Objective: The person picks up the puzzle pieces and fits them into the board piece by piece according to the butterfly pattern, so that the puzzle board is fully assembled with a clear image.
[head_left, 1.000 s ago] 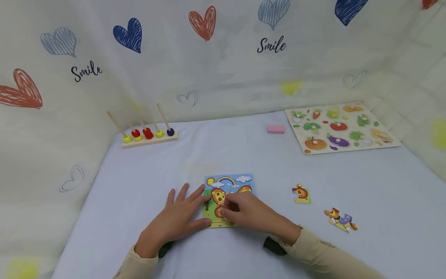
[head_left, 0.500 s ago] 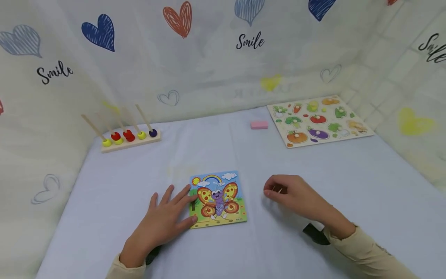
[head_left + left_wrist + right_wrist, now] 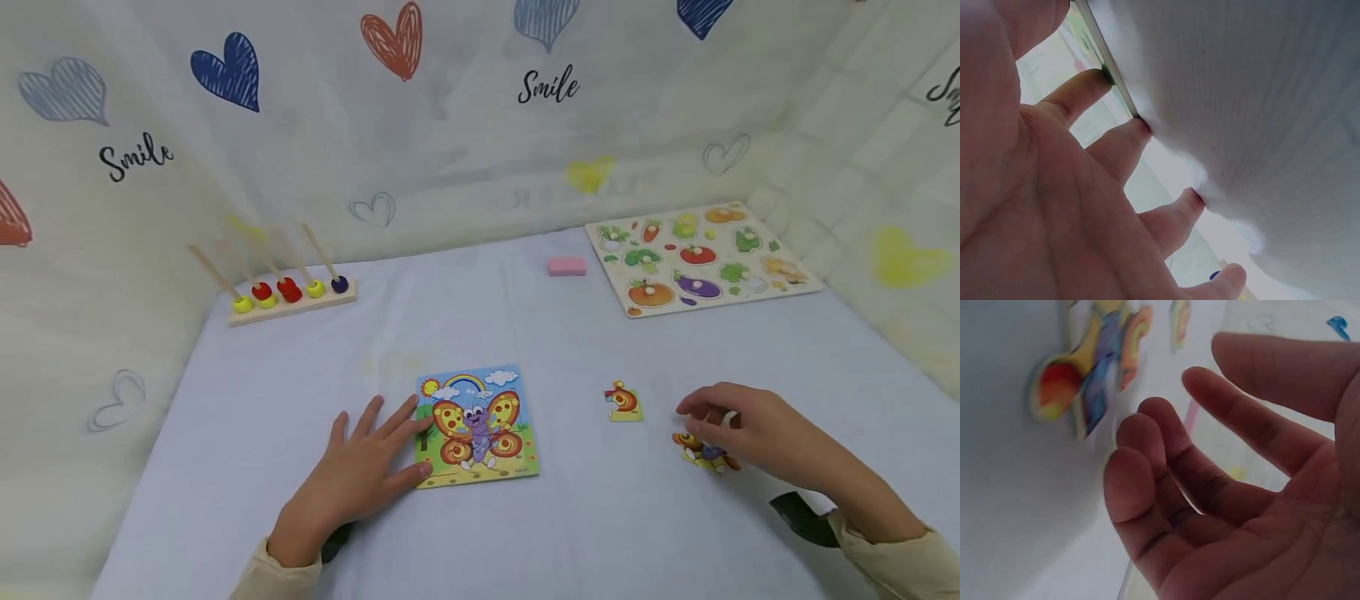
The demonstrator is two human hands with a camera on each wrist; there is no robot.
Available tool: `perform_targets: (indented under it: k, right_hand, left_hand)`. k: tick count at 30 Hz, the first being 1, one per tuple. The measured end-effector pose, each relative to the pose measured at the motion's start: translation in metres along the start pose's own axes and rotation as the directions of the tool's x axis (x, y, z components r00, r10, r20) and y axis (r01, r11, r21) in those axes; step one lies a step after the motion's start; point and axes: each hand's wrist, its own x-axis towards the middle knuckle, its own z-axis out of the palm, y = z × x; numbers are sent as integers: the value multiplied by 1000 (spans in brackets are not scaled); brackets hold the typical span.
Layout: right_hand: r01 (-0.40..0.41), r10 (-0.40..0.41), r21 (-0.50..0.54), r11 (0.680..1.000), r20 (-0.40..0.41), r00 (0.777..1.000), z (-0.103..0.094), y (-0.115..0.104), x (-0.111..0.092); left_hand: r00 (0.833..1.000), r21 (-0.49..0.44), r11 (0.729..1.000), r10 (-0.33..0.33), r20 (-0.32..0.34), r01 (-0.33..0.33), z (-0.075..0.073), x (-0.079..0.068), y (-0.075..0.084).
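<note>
A square butterfly jigsaw puzzle lies flat on the white-covered table. My left hand is spread at its left side, with thumb and index finger touching the board's left edge; other fingertips rest on the cloth in the left wrist view. To the right, my right hand hovers over a cluster of colourful puzzle pieces, partly covering it. In the right wrist view its fingers are loosely bent, thumb apart, nothing between them, close to but apart from these pieces. One loose piece with an orange swirl lies between board and right hand.
At the back left stands a wooden bead counter with upright pegs and coloured beads. A pink block lies at the back, beside a wooden vegetable peg board. A printed cloth backdrop rises behind the table.
My right hand has left the butterfly puzzle and moved right, past the swirl piece, to above the cluster. The left hand stays at the board's edge. The head view has shifted slightly.
</note>
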Motion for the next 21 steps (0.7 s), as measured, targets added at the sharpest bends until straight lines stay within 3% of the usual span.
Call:
perform_targets:
  k: [5,10,17,21]
  right_hand:
    - [-51,55,-70,996,46,997,2,18,-13]
    - [-74,79,-125,989,35,996,12,21,-10]
    - [-42,40,-113,993,-16,999,24,20,-12]
    - [-74,74,-94,993,4,997,23,16,-11]
  left_hand:
    - [1000,-6,1000,5,8,-5,1,5,3]
    - [1000,-6,1000,-8,16,8,-2,4,3]
    - [999,-30,999,-30,29,31,-1,-1,4]
    - [999,-20,999,-29,20,29,-1,-1,4]
